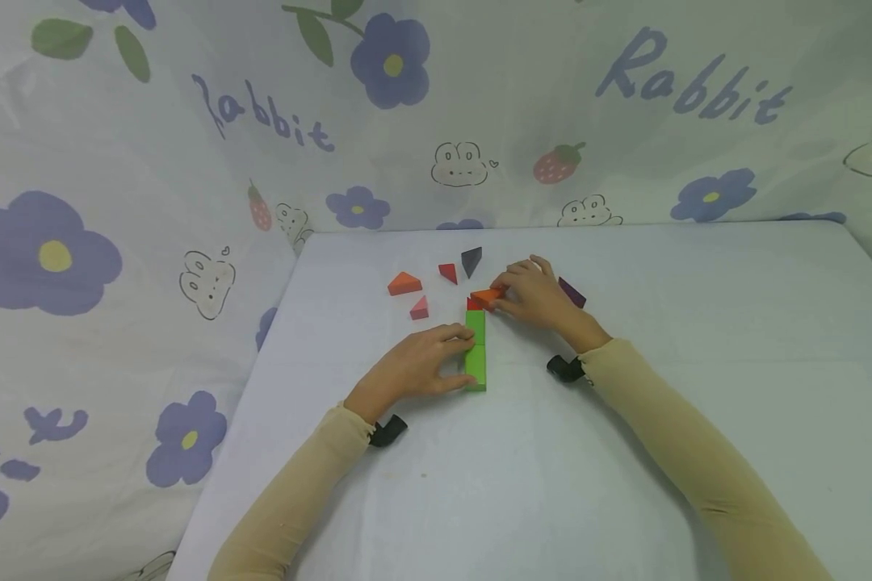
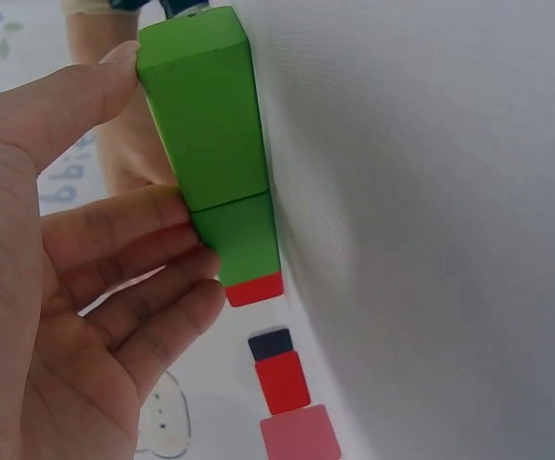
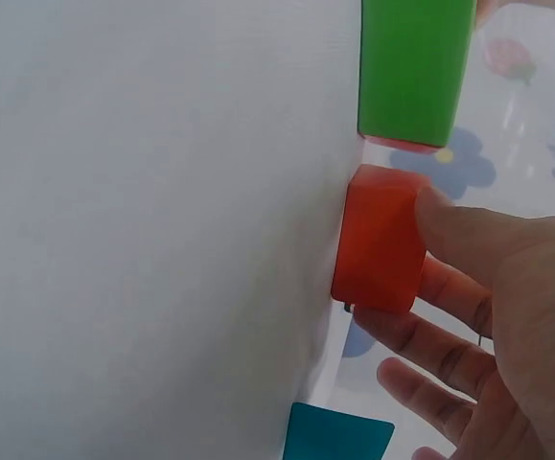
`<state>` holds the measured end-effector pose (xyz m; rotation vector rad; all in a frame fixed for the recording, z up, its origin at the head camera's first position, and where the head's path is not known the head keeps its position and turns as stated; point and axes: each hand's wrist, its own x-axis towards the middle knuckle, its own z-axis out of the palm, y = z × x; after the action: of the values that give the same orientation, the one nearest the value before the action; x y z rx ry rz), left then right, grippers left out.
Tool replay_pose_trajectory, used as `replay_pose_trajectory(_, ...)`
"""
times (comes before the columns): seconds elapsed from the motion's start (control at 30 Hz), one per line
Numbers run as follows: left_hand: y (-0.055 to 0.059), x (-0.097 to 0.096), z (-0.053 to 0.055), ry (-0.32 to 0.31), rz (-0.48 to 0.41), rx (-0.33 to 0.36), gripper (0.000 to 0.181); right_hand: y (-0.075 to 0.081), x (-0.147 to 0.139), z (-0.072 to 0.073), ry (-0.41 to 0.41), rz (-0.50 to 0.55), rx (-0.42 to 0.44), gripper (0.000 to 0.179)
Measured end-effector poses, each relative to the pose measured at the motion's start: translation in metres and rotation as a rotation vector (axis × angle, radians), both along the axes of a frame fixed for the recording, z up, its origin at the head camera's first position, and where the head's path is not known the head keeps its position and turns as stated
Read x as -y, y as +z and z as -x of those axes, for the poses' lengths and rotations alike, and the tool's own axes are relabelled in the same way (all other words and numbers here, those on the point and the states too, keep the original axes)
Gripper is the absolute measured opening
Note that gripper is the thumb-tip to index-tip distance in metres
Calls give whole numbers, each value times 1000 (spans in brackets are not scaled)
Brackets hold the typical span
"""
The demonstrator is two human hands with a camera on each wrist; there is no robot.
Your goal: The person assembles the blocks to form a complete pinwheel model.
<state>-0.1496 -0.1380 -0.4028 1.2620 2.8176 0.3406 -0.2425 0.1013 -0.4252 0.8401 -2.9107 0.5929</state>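
Observation:
Two green blocks point(image 1: 475, 367) lie end to end in a line on the table, with a small red block point(image 1: 473, 304) against their far end. My left hand point(image 1: 425, 363) rests along their left side, thumb at the near block and fingertips on the side of the far one. In the left wrist view, the near green block point(image 2: 205, 125) and the left hand's fingers touch. My right hand point(image 1: 534, 294) pinches an orange triangular block point(image 1: 486, 297) between thumb and fingers beside the red block. The orange block point(image 3: 382, 240) sits low against the table in the right wrist view.
Left of the line lie another orange triangular block point(image 1: 404, 284), a pink wedge point(image 1: 419, 308) and a red triangle point(image 1: 447, 273). A dark grey triangle point(image 1: 471, 261) lies farther back. A dark purple block point(image 1: 572, 292) is behind the right hand. Patterned cloth hangs behind the white table point(image 1: 698, 363).

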Motion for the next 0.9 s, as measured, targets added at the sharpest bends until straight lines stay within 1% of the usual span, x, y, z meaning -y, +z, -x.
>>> replay_pose_trajectory(0.2, -1, 0, 0, 0, -3, -6, 61, 0, 2, -1, 36, 1, 11, 29)
replay_pose_trajectory(0.4, -1, 1, 0, 3, -10, 12, 60, 1, 4, -3, 55, -17, 22, 27)
replay_pose_trajectory(0.57, -2, 1, 1, 8, -9, 11, 60, 3, 5, -3, 72, -19, 37, 33)
replay_pose_trajectory(0.7, -2, 1, 1, 11, -9, 8, 60, 4, 6, -5, 96, -16, 24, 35)
replay_pose_trajectory(0.77, -3, 2, 1, 4, -12, 3, 60, 6, 6, -7, 124, -6, 8, 33)
replay_pose_trajectory(0.9, -3, 2, 1, -12, -25, -10, 59, 9, 8, -15, 204, 9, -28, 31)
